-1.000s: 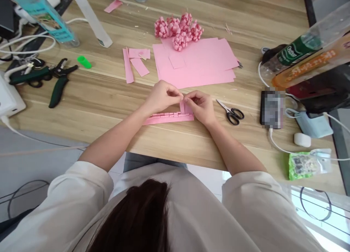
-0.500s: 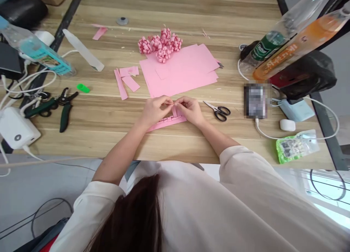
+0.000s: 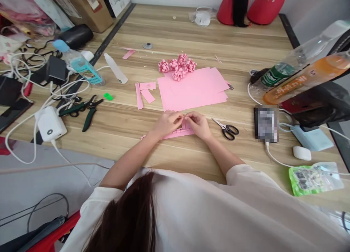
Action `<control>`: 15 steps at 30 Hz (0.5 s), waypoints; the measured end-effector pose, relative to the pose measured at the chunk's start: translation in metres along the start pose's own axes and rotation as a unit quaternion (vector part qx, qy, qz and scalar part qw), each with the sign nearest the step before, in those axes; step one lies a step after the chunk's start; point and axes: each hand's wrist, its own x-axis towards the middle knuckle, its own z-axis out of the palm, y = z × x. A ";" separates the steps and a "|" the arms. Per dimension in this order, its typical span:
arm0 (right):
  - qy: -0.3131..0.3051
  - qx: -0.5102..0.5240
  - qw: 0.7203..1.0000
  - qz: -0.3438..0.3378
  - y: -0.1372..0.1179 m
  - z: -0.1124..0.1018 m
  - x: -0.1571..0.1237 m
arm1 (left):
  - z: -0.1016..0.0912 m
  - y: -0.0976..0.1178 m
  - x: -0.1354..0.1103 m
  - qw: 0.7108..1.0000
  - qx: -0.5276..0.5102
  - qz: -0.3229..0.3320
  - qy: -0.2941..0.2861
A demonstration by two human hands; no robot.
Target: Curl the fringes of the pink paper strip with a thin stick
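Observation:
My left hand (image 3: 167,123) and my right hand (image 3: 199,125) meet over the near part of the table, thumbs and fingertips pinched together. Between them is a fringed pink paper strip (image 3: 179,134). One end rises to my fingertips, while a length with small cuts along its edge runs beneath my hands. The exact pinch point is partly hidden by my fingers. Just beyond lie pink paper sheets (image 3: 191,95), with a cluster of curled pink paper flowers (image 3: 179,66) at their far edge. Black-handled scissors (image 3: 227,130) rest to the right of my right hand.
Left of the sheets are pink paper scraps (image 3: 147,95), a green cap (image 3: 108,96), a white glue bottle (image 3: 116,69) and green-handled pruners (image 3: 89,113). A white power bank (image 3: 50,124) sits among cables. On the right stand drink bottles (image 3: 303,80) beside a phone (image 3: 266,123).
The view has tilted up, so the table's far end with a red object and a box now shows. My hands keep their pinch at the strip, with only slight finger movement.

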 end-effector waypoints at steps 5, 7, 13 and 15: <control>0.006 0.001 1.000 0.003 -0.001 0.000 0.002 | 0.000 -0.001 0.001 1.000 -0.004 -0.009 -0.002; 0.007 0.002 1.000 0.000 -0.001 0.001 0.003 | -0.001 -0.001 0.001 1.000 -0.007 -0.010 -0.001; 0.007 0.004 1.000 -0.006 0.000 0.000 0.004 | -0.005 0.000 0.001 1.000 0.011 -0.005 -0.017; -0.009 0.009 1.000 -0.005 0.001 -0.004 0.005 | -0.004 0.001 0.002 0.999 0.018 -0.003 -0.028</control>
